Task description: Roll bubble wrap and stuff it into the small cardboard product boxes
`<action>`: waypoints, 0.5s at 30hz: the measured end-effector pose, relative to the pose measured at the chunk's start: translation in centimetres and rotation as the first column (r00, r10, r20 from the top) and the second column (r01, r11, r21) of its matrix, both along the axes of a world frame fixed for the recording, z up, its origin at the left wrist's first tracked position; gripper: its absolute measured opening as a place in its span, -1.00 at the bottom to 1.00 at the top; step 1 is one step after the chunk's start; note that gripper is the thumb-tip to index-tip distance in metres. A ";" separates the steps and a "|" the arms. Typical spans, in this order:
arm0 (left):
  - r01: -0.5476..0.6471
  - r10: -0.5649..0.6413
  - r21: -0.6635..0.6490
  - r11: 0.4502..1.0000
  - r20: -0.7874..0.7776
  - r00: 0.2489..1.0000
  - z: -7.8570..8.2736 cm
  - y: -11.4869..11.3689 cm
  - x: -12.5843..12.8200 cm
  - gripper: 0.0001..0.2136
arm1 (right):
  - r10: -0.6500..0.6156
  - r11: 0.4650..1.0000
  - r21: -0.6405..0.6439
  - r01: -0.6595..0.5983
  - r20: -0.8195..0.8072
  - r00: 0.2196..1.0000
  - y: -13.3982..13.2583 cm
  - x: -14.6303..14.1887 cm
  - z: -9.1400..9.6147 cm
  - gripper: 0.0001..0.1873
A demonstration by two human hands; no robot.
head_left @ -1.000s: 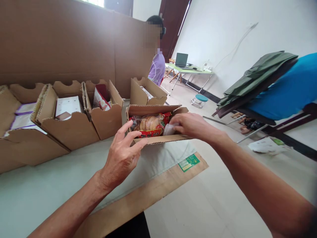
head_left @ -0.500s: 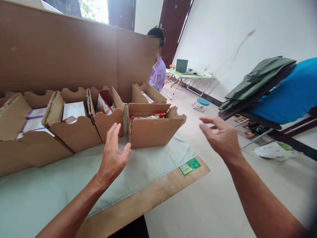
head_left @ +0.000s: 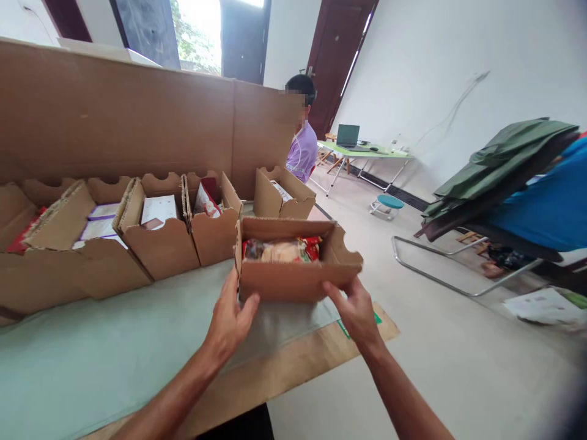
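Between my two hands is a cardboard box [head_left: 284, 282], open at the top, with red and clear snack packets [head_left: 279, 250] inside. My left hand [head_left: 232, 315] grips its left end, thumb on the front wall and fingers behind the corner. On the right end, my right hand [head_left: 355, 305] has its thumb against the front wall and its other fingers hidden behind or under the box. The box appears slightly raised and tilted toward me, above the pale green cloth [head_left: 174, 324].
Several similar cardboard boxes [head_left: 160, 250] holding packets line up at left, and another box [head_left: 287, 195] stands behind. A tall cardboard panel [head_left: 137, 122] rises at the back. Beyond are a person in a purple shirt [head_left: 302, 150], a laptop table [head_left: 367, 153], a stool [head_left: 387, 203] and a chair [head_left: 495, 177].
Both hands have closed in on the box from either side and taken hold of it. The box has moved nearer and tilted, showing more of its contents. The view has shifted slightly.
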State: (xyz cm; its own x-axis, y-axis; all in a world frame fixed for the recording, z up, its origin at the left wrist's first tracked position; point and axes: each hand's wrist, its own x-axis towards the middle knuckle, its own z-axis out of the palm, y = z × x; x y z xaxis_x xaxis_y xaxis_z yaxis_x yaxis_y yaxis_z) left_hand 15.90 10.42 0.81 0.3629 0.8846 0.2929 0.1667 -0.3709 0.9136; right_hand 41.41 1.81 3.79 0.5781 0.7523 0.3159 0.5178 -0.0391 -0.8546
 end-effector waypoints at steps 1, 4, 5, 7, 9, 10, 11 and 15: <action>-0.040 0.039 -0.003 0.999 -0.029 0.999 -0.8 -2.0 -1.9 -0.47 | -0.040 0.999 0.012 0.039 0.019 0.999 -1.7 -1.2 -0.5 -0.55; -0.181 0.162 -0.110 0.977 -0.164 0.973 -2.8 -6.8 -8.9 -0.58 | 0.020 0.998 0.062 -0.022 0.033 0.999 -4.2 -6.1 -1.6 -0.64; -0.289 0.259 -0.146 0.946 -0.193 0.946 -2.9 -7.7 -11.3 -0.55 | 0.077 0.994 0.074 -0.079 0.032 0.997 -4.0 -8.2 -1.6 -0.65; -0.402 0.361 -0.183 0.897 -0.220 0.906 -2.0 -7.9 -15.5 -0.45 | 0.230 0.967 0.108 -0.230 0.016 0.973 -2.2 -12.2 -1.2 -0.58; -0.523 0.484 -0.166 0.836 -0.229 0.845 -0.3 -6.9 -17.9 -0.39 | 0.377 0.916 0.149 -0.372 -0.006 0.926 0.5 -15.2 -0.3 -0.51; -0.565 0.529 -0.150 0.812 -0.220 0.819 0.5 -6.2 -18.3 -0.38 | 0.414 0.899 0.168 -0.405 -0.017 0.910 1.6 -16.2 0.2 -0.50; -0.585 0.555 -0.137 0.799 -0.204 0.806 1.0 -5.7 -18.2 -0.38 | 0.422 0.893 0.186 -0.411 -0.023 0.906 2.4 -16.6 0.5 -0.51; -0.441 0.428 -0.130 0.888 -0.117 0.896 0.8 -5.5 -14.6 -0.43 | 0.257 0.949 0.191 -0.252 -0.001 0.966 0.8 -14.9 0.1 -0.64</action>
